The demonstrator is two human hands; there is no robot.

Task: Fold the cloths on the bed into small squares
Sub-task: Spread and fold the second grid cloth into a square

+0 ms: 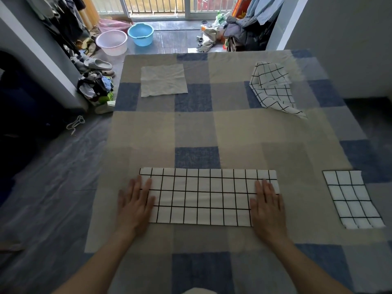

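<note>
A white cloth with a black grid (203,197) lies folded into a long rectangle on the near part of the bed (195,128). My left hand (135,203) rests flat on its left end, fingers straight. My right hand (268,203) rests flat on its right end in the same way. A smaller folded grid cloth (352,198) lies to the right. A crumpled grid cloth (273,88) sits at the far right. A plain pale cloth (163,80) lies spread at the far left.
The bed's checked blue and beige cover ends at a left edge beside grey floor. Shoes and a heap of clothes (95,85) lie on the floor at the left. A pink basin (111,42) and a blue basin (141,33) stand beyond the bed. A grey wall runs along the right.
</note>
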